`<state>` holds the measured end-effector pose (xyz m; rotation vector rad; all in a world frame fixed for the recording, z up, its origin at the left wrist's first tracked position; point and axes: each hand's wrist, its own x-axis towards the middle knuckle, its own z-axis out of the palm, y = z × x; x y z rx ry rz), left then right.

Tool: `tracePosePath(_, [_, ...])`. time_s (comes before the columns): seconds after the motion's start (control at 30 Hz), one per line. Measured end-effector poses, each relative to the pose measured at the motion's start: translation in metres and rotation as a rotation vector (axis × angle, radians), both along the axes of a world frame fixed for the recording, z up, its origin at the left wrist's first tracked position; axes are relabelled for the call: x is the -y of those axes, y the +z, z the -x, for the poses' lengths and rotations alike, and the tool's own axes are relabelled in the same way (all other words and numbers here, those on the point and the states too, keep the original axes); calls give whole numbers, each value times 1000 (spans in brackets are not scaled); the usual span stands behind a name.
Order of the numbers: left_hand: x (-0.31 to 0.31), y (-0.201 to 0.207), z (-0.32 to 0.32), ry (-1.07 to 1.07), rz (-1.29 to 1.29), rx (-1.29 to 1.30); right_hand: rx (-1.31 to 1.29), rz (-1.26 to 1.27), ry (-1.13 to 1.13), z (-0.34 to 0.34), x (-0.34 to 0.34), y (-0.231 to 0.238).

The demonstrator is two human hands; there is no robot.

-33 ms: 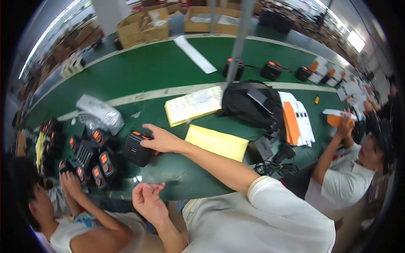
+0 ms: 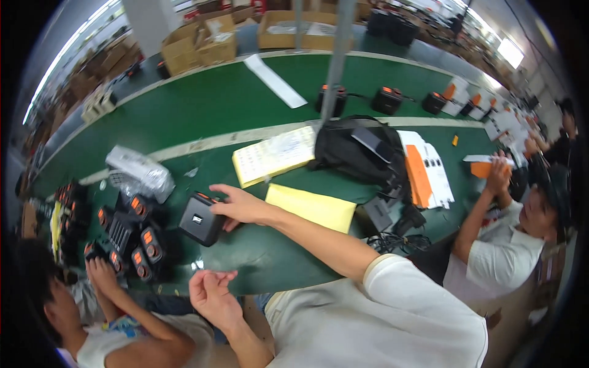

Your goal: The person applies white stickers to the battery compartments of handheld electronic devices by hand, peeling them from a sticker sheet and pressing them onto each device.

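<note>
At the green table [image 2: 270, 264], left of the yellow sheet [image 2: 313, 207], the black box [image 2: 197, 219], grasped at its right side by the right hand [image 2: 243, 205], is best steadied with even pressure, while the left hand [image 2: 215, 299] is half-curled, contents unclear.

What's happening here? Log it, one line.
right hand: holding boxy black device | left hand: fingers curled near edge of green table | nearby: yellow sheet, black bag

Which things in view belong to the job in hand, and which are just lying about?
Likely part of the job:
black box, held in the right grip
orange-trimmed black devices, clustered left of it

Apparently just lying about:
black bag
tangled cables
white strip
</note>
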<state>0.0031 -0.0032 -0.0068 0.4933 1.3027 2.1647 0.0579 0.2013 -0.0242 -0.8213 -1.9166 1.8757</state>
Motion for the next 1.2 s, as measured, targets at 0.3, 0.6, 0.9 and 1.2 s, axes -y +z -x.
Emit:
tracePosePath(0.3, [-53, 34, -36, -587, -40, -107, -638, 962, -401, -141, 45, -6])
tracePosePath(0.6, [-71, 48, -64, -718, 169, -368, -683, 823, -418, -162, 62, 5])
tracePosePath(0.9, [-71, 56, -67, -650, 271, -511, -636, 755, -448, -162, 66, 9])
tracePosePath(1.2, [-66, 54, -67, -577, 296, -664, -662, 791, -481, -158, 69, 6])
